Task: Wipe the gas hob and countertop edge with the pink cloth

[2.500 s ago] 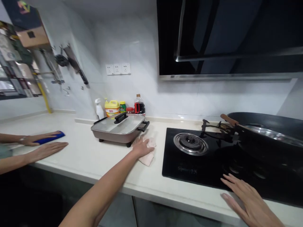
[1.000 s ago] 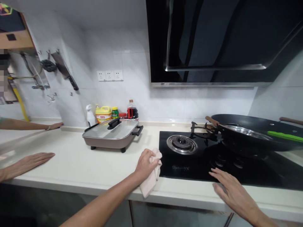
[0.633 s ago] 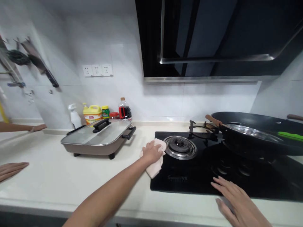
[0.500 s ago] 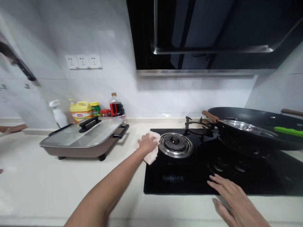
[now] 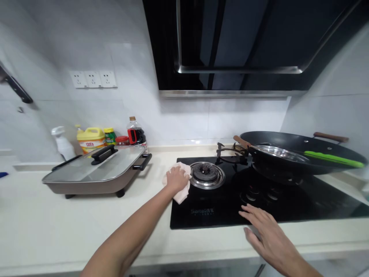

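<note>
My left hand [image 5: 177,179] presses a pale pink cloth [image 5: 181,195] down on the left edge of the black glass gas stove [image 5: 225,213], partly over the countertop. Its fingers curl on the cloth, beside the left burner [image 5: 205,175], whose pot support is off. My right hand [image 5: 266,232] hovers at the stove's front edge, fingers spread and nothing in it. The control knobs [image 5: 250,196] lie just beyond its fingertips. A large black wok [image 5: 288,163] sits over the right burner, holding a shiny metal pan or lid [image 5: 281,152] and a green-handled utensil [image 5: 334,158].
Left of the stove stands a lidded electric pan [image 5: 95,186]. Behind it are a spray bottle [image 5: 63,144], a yellow jug [image 5: 91,140], jars and a dark sauce bottle [image 5: 135,132]. A pot support [image 5: 232,154] lies at the stove's back. The range hood [image 5: 225,46] hangs above.
The view has shifted slightly, showing more of the wok. My left hand stays on the cloth at the stove's left edge. My right hand remains spread near the front edge.
</note>
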A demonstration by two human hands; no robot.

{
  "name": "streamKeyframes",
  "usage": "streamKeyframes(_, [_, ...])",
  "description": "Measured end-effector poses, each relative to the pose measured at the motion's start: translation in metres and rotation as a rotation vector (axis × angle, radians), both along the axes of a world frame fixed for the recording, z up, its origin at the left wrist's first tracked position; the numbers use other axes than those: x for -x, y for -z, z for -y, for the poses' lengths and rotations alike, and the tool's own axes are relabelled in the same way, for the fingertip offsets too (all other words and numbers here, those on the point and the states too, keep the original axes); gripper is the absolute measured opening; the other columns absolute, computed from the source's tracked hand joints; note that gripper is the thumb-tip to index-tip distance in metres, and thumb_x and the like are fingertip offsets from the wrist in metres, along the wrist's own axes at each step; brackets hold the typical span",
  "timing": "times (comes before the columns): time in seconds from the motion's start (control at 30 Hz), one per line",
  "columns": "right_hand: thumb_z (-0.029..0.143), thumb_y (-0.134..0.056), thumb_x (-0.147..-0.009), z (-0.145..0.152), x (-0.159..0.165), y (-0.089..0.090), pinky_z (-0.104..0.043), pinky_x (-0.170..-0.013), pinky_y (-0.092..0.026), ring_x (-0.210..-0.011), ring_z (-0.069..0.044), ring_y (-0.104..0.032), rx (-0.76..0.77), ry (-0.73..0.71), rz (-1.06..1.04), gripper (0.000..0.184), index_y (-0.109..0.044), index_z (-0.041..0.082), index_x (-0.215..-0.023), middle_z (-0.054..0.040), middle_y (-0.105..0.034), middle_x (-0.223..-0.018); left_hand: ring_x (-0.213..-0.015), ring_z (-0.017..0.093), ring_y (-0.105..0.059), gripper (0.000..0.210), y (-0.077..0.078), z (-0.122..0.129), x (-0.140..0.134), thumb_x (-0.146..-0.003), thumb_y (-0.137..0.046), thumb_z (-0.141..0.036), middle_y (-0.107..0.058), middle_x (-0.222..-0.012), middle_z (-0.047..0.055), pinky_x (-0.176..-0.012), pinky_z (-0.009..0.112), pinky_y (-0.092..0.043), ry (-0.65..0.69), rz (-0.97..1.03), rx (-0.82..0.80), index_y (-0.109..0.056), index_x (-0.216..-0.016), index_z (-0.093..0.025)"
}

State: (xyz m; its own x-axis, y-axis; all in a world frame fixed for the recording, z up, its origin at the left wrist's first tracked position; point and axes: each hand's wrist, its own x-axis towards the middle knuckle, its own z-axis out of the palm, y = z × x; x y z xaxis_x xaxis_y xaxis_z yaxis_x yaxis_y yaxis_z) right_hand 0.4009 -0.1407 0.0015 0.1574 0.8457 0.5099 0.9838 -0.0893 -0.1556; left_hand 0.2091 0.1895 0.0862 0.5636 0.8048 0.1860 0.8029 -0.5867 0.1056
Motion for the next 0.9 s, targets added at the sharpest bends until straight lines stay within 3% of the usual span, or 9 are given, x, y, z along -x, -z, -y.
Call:
streamKeyframes(0.17, [0.045,-0.051,-0.101,-0.002,0.002,-0.002,-0.057,-0.119,-0.042,-0.140,-0.030,-0.054,-0.008,-0.011,-0.018,0.043,-0.066,0.025,-0.137,-0.0098,-0.064,-0.146,-0.140,0.033,-0.044,0.046,0.006,0.064,0.033,-0.100,-0.041,-0.048,-0.053,-0.156,0.008,-0.113,0.053,-0.035,0.096,-0.004,-0.051,-0.071,-0.130,-0.029])
streamKeyframes(0.3, [0.053,-0.055,-0.099,-0.004,0.002,-0.001,-0.055,-0.114,-0.045,-0.135,-0.030,-0.057,-0.107,0.030,-0.054,0.049,-0.062,0.024,-0.138,-0.0121,-0.062,-0.145,-0.138,0.034,-0.045,0.040,0.015,0.109,0.035,-0.099,-0.047,-0.046,-0.055,-0.155,0.004,-0.111,0.053,-0.037,0.266,0.052,-0.073,-0.074,-0.125,-0.033])
streamKeyframes(0.47, [0.052,-0.053,-0.100,-0.009,-0.002,0.005,-0.053,-0.113,-0.042,-0.135,-0.031,-0.055,-0.294,0.075,-0.035,0.046,-0.059,0.022,-0.134,-0.0140,-0.062,-0.141,-0.140,0.033,-0.044,0.039,0.022,0.156,-0.018,-0.098,-0.050,-0.051,-0.052,-0.158,0.002,-0.116,0.055,-0.033,0.475,0.137,-0.004,-0.075,-0.124,-0.036])
streamKeyframes(0.67, [0.048,-0.048,-0.101,-0.013,-0.005,0.009,-0.053,-0.112,-0.041,-0.133,-0.031,-0.055,-0.421,0.125,-0.036,0.045,-0.056,0.020,-0.135,-0.0147,-0.063,-0.137,-0.141,0.033,-0.042,0.043,0.015,0.188,-0.099,-0.100,-0.043,-0.057,-0.052,-0.156,0.003,-0.112,0.057,-0.034,0.612,0.105,0.084,-0.073,-0.123,-0.037])
streamKeyframes(0.77, [0.049,-0.045,-0.102,-0.013,-0.006,0.008,-0.052,-0.110,-0.042,-0.128,-0.030,-0.057,-0.447,0.122,-0.081,0.042,-0.058,0.019,-0.130,-0.0149,-0.065,-0.133,-0.134,0.033,-0.046,0.040,0.012,0.196,-0.105,-0.099,-0.045,-0.051,-0.056,-0.149,0.007,-0.107,0.055,-0.038,0.600,0.086,0.051,-0.073,-0.120,-0.032])
streamKeyframes(0.9, [0.052,-0.042,-0.103,-0.012,-0.010,0.008,-0.051,-0.107,-0.043,-0.121,-0.030,-0.059,-0.419,0.123,-0.141,0.045,-0.061,0.018,-0.125,-0.0153,-0.067,-0.126,-0.125,0.035,-0.050,0.039,0.021,0.210,-0.082,-0.094,-0.051,-0.047,-0.061,-0.141,0.010,-0.100,0.055,-0.041,0.598,0.117,0.022,-0.073,-0.121,-0.030])
